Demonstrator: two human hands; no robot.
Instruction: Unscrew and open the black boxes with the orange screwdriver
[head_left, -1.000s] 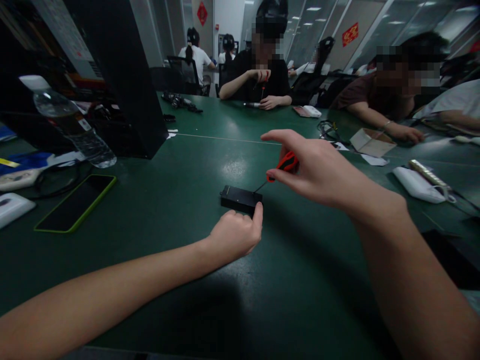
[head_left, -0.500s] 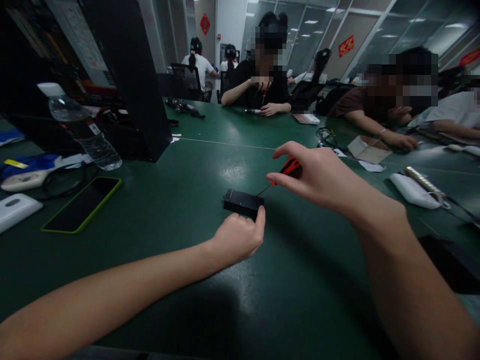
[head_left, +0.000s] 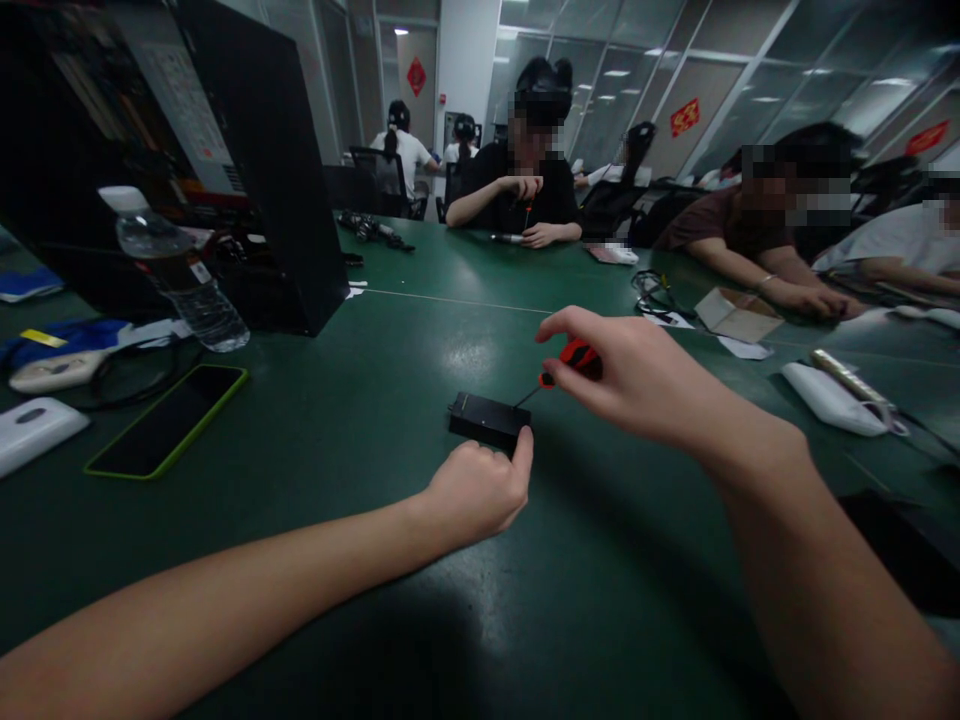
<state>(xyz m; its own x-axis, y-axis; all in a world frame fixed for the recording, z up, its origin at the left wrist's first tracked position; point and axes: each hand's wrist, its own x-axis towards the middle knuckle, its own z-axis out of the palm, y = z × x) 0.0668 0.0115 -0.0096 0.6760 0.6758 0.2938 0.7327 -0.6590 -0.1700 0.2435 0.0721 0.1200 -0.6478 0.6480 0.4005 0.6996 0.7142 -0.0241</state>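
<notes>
A small black rectangular box (head_left: pixel 486 416) lies flat on the green table in the middle of the view. My left hand (head_left: pixel 484 482) is closed against its near side, with one finger pressed on its right end and the other fingers curled in. My right hand (head_left: pixel 630 370) grips a screwdriver (head_left: pixel 576 358) by its red and black handle, thumb and index finger around it. The thin shaft slants down to the left, and its tip meets the top of the box near the right end. The other right fingers are hidden behind the hand.
On the left are a phone with a green edge (head_left: pixel 169 420), a water bottle (head_left: pixel 180 275), a white device (head_left: pixel 37 432) and an open black computer case (head_left: pixel 274 180). To the right are an open small box (head_left: pixel 737 312) and a white device (head_left: pixel 832 398). Co-workers sit across the table (head_left: pixel 420 350).
The whole view has shifted slightly, so things sit a little lower in the picture. My right thumb and fingers have moved slightly on the screwdriver handle. The box stays in place on the table.
</notes>
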